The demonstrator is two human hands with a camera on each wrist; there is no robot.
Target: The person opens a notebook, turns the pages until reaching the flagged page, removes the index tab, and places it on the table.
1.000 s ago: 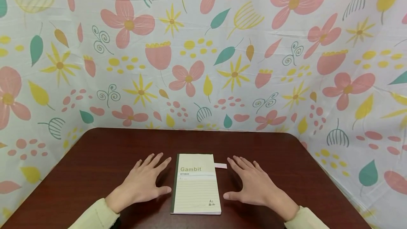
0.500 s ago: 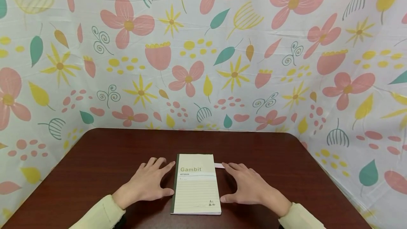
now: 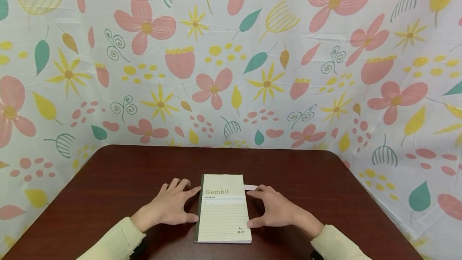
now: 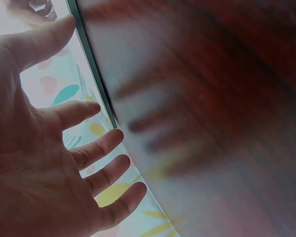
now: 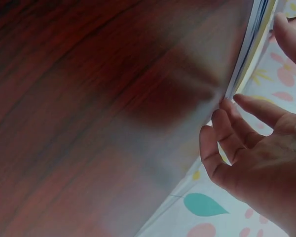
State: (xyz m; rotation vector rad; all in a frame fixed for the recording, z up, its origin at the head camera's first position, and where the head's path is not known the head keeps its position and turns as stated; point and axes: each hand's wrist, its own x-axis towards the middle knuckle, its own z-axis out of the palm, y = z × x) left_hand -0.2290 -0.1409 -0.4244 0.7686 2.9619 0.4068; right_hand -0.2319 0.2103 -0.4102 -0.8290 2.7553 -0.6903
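A cream notebook (image 3: 224,216) marked "Gambit", with a dark spine on its left, lies closed on the table. A pale pink strip (image 3: 250,187) sticks out from its right edge. My left hand (image 3: 167,206) is at the spine, thumb and index fingertips at or touching it. In the left wrist view its fingers (image 4: 108,148) are spread beside the dark spine (image 4: 94,64). At the opposite edge is my right hand (image 3: 279,208), thumb tip against the notebook and index finger near the strip. The right wrist view shows its bent fingers (image 5: 229,136) by the page edges (image 5: 245,54).
The dark red-brown wooden table (image 3: 144,161) has rounded far corners. Behind it and along both sides hangs a white curtain (image 3: 231,59) printed with flowers and leaves. Light sleeves (image 3: 115,238) cover both forearms.
Both hands have moved inward from beside the notebook to its two long edges. Their fingers have bent a little more. The notebook has stayed in place.
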